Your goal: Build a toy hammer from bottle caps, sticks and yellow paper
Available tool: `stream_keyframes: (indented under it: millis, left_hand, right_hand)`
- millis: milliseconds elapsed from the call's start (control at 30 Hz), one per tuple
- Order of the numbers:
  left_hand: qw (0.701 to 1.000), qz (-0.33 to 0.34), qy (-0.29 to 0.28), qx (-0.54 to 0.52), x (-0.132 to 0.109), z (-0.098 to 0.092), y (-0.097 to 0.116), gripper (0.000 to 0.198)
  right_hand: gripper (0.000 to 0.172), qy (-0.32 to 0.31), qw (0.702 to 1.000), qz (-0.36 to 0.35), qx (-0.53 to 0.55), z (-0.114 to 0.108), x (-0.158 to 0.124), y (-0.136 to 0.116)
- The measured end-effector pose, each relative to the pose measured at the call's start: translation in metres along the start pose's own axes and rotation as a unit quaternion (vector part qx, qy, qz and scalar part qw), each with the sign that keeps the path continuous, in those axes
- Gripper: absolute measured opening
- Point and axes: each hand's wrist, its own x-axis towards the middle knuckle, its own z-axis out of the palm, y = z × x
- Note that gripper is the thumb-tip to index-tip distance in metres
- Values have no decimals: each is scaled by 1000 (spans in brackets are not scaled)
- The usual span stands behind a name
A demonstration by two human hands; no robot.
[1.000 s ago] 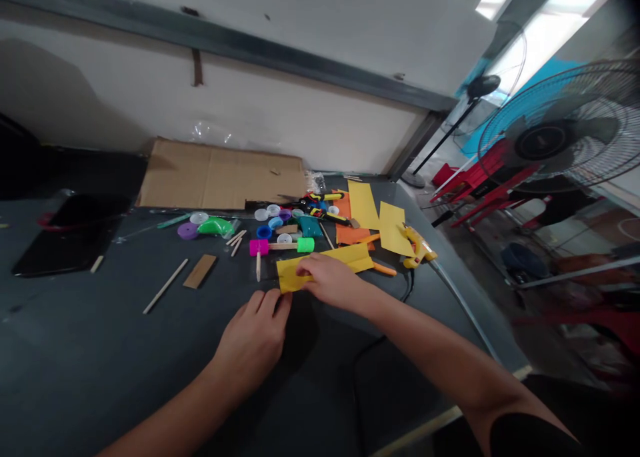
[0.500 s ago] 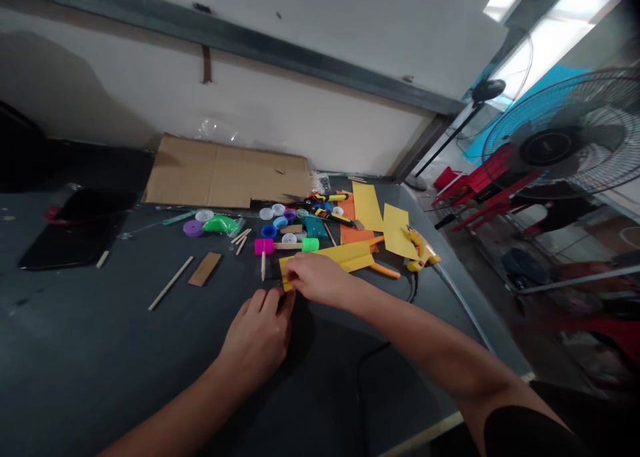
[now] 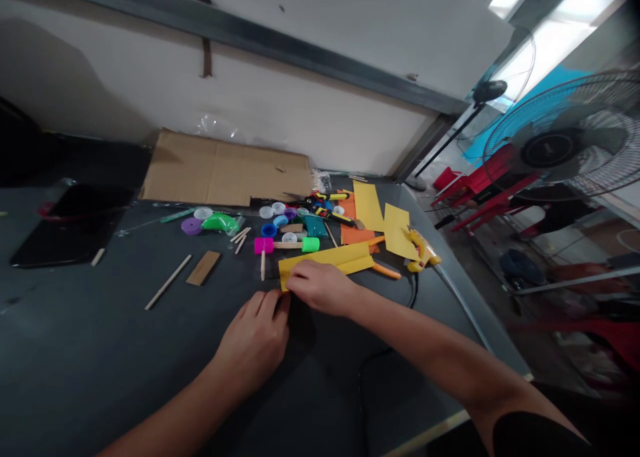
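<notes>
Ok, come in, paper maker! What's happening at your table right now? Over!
Right hand on yellow paper. Left hand at its near corner. Pink block just beyond.

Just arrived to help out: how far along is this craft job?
Looks done: a magenta cap and green cap joined by a wooden stick. In hand: a yellow paper strip under the right hand, left hand at its end. Remaining: loose bottle caps and craft sticks, seemingly unused.

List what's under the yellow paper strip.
The yellow paper strip hides what lies beneath it; only an orange strip pokes out past its right end, over the dark tabletop.
</notes>
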Motion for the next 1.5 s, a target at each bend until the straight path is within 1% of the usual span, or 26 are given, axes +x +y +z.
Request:
stream_keyframes:
  millis: [133,233,300,333,367,400,467,500,567,600,667,800,867,900,933,967,1033,1100,1133,1200,1267,1333,1400,1433,1500]
  left_hand:
    - [1000,-6,-22,-6,-1,-2,-1,37]
    - [999,-13,-19,-37,0,-3,-3,33]
    - [994,-52,-9,-93,1,-4,-5,23]
    - [987,-93,-7,-133,2,-5,-6,19]
    - [973,-143,-10,-181,4,-5,-6,19]
    - [952,-196,-18,-233,6,-6,-6,25]
    - [898,-277,-38,-339,10,-8,-6,47]
    - [872,-299,-44,-385,12,-9,-5,55]
    - [833,-317,-38,-452,16,-11,-3,60]
    - [821,-320,-34,-472,17,-12,-2,59]
    - [814,-314,-36,-487,19,-14,0,54]
    - [833,-282,-62,-471,19,-14,2,47]
    - [838,-271,-74,-468,17,-14,1,45]
    - [836,-271,-81,-470,16,-13,1,44]
    - [832,-275,-85,-475,15,-13,0,43]
    - [825,-282,-87,-482,14,-13,-1,43]
    - [812,-292,-89,-498,13,-15,-2,43]
    - [807,-290,-84,-507,13,-16,-2,43]
    - [809,-287,-82,-506,13,-17,-1,43]
    - [818,-275,-77,-500,15,-19,2,42]
    - [822,-261,-72,-501,18,-22,5,43]
    - [818,-254,-64,-513,24,-25,7,45]
    - [805,-248,-56,-537,32,-30,6,52]
    - [794,-243,-56,-554,38,-33,6,58]
    - [765,-241,-64,-594,52,-40,2,74]
  right_hand:
    - [16,6,1000,-6,-10,5,-7,0]
    - [18,18,1000,3,-14,4,-9,-1]
    - [17,40,999,16,-15,1,-11,-2]
    - [17,53,998,23,-13,-1,-12,-4]
    - [17,65,997,28,-11,-3,-14,-5]
    - [17,76,997,30,-10,-6,-15,-7]
    - [17,91,996,21,-7,-12,-18,-12]
    - [17,97,995,13,-6,-14,-20,-14]
    - [17,112,994,-3,-5,-17,-23,-18]
    - [18,121,993,-10,-3,-18,-25,-20]
    - [19,133,991,-19,0,-17,-27,-23]
    - [21,121,992,-24,15,-17,-30,-25]
    - [18,120,992,-11,28,-22,-32,-24]
    - [15,124,992,10,36,-26,-35,-22]
    - [17,128,990,39,46,-30,-37,-21]
    - [25,125,988,72,56,-33,-41,-20]
    - [43,95,984,131,79,-39,-48,-20]
    - [48,54,979,169,104,-41,-54,-23]
    - [47,39,975,184,119,-41,-56,-25]
    - [44,37,963,219,150,-39,-57,-29]
    - [40,60,956,233,169,-38,-56,-30]
    - [31,88,958,217,164,-40,-52,-27]
    - [19,107,965,188,148,-46,-47,-20]
    - [14,115,967,177,141,-49,-45,-16]
    - [13,118,972,159,129,-56,-38,-8]
